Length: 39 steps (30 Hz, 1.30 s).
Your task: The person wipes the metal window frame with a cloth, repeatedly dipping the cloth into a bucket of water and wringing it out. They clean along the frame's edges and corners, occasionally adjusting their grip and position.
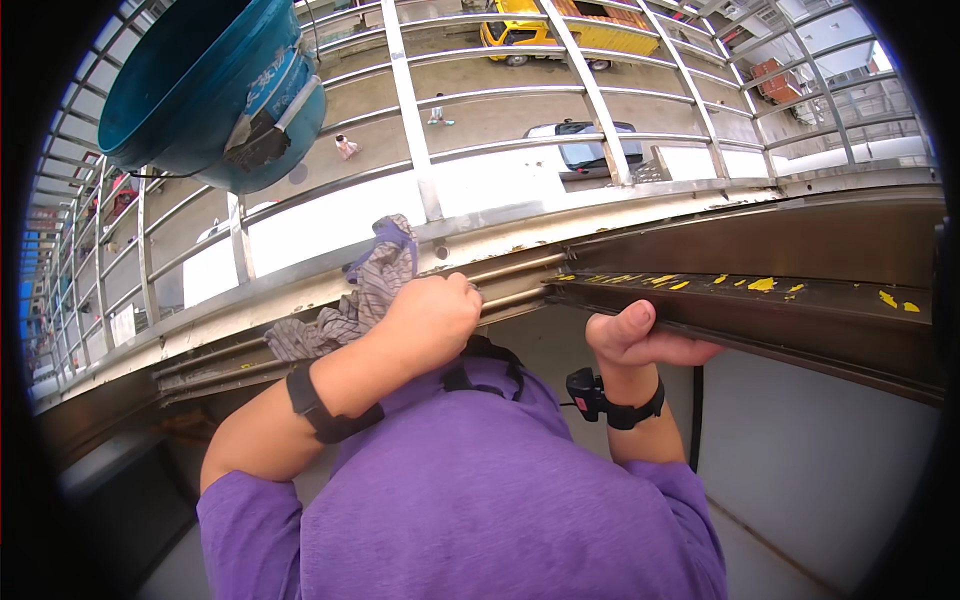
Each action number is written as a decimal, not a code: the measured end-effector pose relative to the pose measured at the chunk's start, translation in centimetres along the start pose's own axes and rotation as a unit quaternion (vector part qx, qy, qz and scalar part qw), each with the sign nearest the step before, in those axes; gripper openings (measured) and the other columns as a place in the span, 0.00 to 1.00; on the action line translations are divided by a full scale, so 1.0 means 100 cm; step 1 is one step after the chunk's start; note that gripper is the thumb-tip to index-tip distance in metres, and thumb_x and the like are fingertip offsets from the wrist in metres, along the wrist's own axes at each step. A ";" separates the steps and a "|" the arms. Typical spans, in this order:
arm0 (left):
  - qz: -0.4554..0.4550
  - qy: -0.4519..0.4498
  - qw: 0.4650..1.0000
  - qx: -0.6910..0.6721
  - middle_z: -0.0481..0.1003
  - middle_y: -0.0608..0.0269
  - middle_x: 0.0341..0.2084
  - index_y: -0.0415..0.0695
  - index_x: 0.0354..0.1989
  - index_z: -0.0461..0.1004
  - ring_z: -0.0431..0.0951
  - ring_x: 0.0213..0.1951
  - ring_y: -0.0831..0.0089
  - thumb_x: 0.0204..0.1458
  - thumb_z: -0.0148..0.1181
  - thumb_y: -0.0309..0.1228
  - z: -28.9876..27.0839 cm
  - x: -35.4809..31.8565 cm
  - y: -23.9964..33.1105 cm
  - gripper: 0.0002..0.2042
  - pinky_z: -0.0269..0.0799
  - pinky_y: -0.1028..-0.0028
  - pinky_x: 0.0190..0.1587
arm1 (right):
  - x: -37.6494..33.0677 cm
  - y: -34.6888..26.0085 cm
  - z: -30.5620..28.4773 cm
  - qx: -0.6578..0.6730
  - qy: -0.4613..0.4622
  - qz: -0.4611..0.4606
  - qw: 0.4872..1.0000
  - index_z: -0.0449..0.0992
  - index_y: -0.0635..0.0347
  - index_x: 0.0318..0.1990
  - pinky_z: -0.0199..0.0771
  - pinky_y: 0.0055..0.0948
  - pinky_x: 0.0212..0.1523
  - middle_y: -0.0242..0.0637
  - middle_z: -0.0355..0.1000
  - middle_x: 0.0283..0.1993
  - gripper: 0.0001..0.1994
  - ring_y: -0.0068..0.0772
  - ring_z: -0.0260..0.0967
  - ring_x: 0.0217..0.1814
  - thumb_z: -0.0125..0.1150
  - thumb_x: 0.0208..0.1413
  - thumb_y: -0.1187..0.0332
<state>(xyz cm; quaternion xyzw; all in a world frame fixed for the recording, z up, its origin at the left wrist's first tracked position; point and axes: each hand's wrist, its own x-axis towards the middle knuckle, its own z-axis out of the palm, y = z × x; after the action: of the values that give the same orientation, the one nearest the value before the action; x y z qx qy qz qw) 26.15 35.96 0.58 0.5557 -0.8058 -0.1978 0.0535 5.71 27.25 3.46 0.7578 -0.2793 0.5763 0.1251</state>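
My left hand (436, 318) is closed in a fist over the metal window track (520, 285). Its fingertips point down and away, so what they hold, if anything, is hidden. Against that hand and wrist lies a crumpled grey striped cloth (385, 268) with a purple patch, spread over the sill and the track. To the right, my right hand (640, 338) grips the near edge of a dark brown window frame (800, 325), thumb up and one finger along the edge. Yellow flakes or paint marks (762, 285) dot that frame. Both wrists wear black straps.
A worn teal bucket (215, 100) hangs at the upper left by the metal safety bars (405, 100). Beyond the bars, far below, are a yellow truck (570, 35), a car (585, 148) and people walking. A pale sill (490, 235) runs between the bars and the track.
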 end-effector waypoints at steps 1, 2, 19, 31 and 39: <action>0.010 0.016 1.000 -0.018 0.72 0.52 0.26 0.38 0.31 0.75 0.77 0.29 0.56 0.45 0.55 0.25 0.000 -0.002 -0.005 0.06 0.75 0.61 0.31 | 0.000 -0.001 -0.001 -0.001 0.000 -0.001 1.000 0.26 0.72 0.68 0.60 0.42 0.65 0.64 0.33 0.71 0.39 0.53 0.47 0.71 0.43 0.60 0.63; 0.021 0.031 0.999 -0.036 0.73 0.52 0.25 0.39 0.31 0.75 0.76 0.28 0.55 0.45 0.55 0.25 0.002 0.001 -0.010 0.06 0.75 0.61 0.31 | 0.001 -0.001 -0.003 -0.009 -0.013 0.007 1.000 0.27 0.72 0.68 0.60 0.42 0.65 0.65 0.33 0.71 0.39 0.53 0.47 0.71 0.43 0.60 0.64; 0.048 0.035 0.997 -0.054 0.70 0.53 0.27 0.41 0.25 0.71 0.74 0.33 0.53 0.37 0.59 0.26 0.017 0.063 0.023 0.06 0.72 0.59 0.35 | 0.008 -0.003 0.003 0.128 0.066 -0.001 0.990 0.55 0.75 0.61 0.69 0.30 0.53 0.49 0.67 0.54 0.32 0.37 0.69 0.52 0.60 0.54 0.66; -0.141 -0.033 0.989 0.026 0.72 0.54 0.27 0.43 0.30 0.79 0.76 0.33 0.56 0.38 0.60 0.25 -0.026 -0.077 -0.025 0.08 0.74 0.59 0.33 | 0.002 0.004 0.006 0.108 0.087 0.001 0.990 0.55 0.80 0.61 0.74 0.31 0.50 0.57 0.65 0.55 0.32 0.40 0.71 0.51 0.58 0.56 0.62; -0.040 0.105 0.993 0.020 0.68 0.54 0.23 0.40 0.24 0.69 0.73 0.27 0.57 0.36 0.58 0.26 0.024 -0.002 0.014 0.06 0.73 0.62 0.27 | 0.000 0.000 -0.004 0.063 -0.014 0.013 0.998 0.32 0.75 0.66 0.65 0.41 0.62 0.66 0.42 0.67 0.36 0.51 0.55 0.66 0.46 0.62 0.64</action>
<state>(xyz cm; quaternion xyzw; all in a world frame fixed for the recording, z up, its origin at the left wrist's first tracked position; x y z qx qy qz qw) 24.29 37.20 -1.12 0.6062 -0.7765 -0.1242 0.1191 5.36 27.46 3.58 0.7687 -0.2538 0.5834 0.0659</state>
